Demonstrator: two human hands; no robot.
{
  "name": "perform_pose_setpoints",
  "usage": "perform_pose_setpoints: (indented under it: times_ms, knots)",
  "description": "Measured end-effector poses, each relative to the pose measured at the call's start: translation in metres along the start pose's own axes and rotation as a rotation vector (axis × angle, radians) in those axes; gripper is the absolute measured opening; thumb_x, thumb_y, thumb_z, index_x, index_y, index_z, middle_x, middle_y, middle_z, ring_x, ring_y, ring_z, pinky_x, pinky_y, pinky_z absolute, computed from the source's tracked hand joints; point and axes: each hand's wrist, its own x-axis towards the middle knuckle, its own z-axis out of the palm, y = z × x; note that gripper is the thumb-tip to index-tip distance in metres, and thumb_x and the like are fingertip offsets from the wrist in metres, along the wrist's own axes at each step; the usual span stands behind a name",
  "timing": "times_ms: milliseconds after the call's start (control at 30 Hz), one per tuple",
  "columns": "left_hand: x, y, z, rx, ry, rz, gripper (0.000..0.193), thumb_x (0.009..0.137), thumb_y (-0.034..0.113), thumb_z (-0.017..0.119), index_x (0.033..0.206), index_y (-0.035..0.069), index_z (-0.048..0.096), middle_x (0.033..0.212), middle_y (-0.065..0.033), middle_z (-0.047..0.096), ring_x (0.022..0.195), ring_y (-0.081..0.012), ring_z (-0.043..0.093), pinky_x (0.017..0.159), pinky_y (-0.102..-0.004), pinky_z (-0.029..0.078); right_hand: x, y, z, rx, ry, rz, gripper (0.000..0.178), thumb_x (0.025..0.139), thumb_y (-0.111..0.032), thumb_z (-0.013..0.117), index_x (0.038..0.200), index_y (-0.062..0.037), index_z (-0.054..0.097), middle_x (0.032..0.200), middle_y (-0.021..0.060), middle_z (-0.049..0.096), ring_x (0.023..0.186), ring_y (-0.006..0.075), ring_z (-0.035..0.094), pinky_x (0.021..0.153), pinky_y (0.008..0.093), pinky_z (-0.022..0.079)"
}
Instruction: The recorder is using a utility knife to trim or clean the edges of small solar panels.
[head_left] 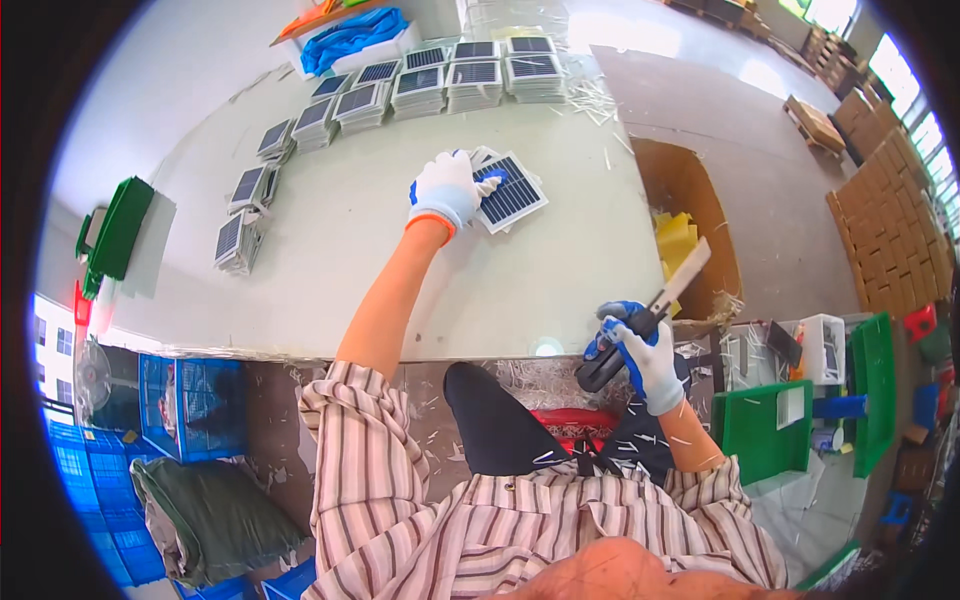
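My left hand (446,188), in a white and blue glove with an orange cuff, grips a few small solar panels by their left side. The uppermost solar panel (514,196), dark with white lines and a white border, lies tilted on the others at the middle of the table. In my right hand (652,362), gloved the same way, is a black-handled utility knife (682,278). Its blade is out and points up and to the right, apart from the panels. The knife is just past the table's front right corner.
Several stacks of small solar panels (418,92) line the far and left parts of the white table (340,270). White offcut strips (592,100) lie at its far right. Beside the table's right edge stands a cardboard box (690,170) with yellow pieces inside. Green bins (765,430) are at the right.
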Motion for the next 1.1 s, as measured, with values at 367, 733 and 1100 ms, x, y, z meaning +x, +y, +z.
perform_pose_setpoints:
  times_ms: [367,733,1100]
  knots:
    - [-0.07,0.094,0.041,0.263,0.496,0.285,0.064,0.082,0.041,0.066,0.136,0.013,0.047,0.141,-0.0177,0.042,0.13,-0.0345,0.038,0.107,-0.0629,0.022,-0.083,-0.008,-0.074,0.239,0.129,0.102,0.033,0.097,-0.028,0.056,0.116,-0.0006,0.053,0.077,0.0044,0.055,0.068,0.0131,0.057,0.063,0.0306,0.054]
    - [-0.104,0.115,0.046,0.305,0.276,0.462,0.053,0.087,0.033,0.057,0.137,0.018,0.05,0.143,-0.016,0.044,0.134,-0.0378,0.035,0.112,-0.0554,0.022,-0.138,0.022,-0.119,0.462,0.051,0.071,0.04,0.098,-0.042,0.048,0.111,-0.0055,0.056,0.08,0.006,0.057,0.061,0.0157,0.053,0.058,0.0325,0.049]
    - [-0.333,0.236,0.041,-1.311,-0.554,0.389,0.04,0.095,0.018,0.054,0.13,-0.001,0.054,0.138,-0.0146,0.05,0.128,-0.0234,0.045,0.106,-0.0336,0.034,-0.185,0.009,-0.115,0.605,-0.269,0.103,0.026,0.099,-0.024,0.051,0.112,-0.0022,0.059,0.098,0.0037,0.064,0.085,0.0105,0.062,0.078,0.0255,0.051]
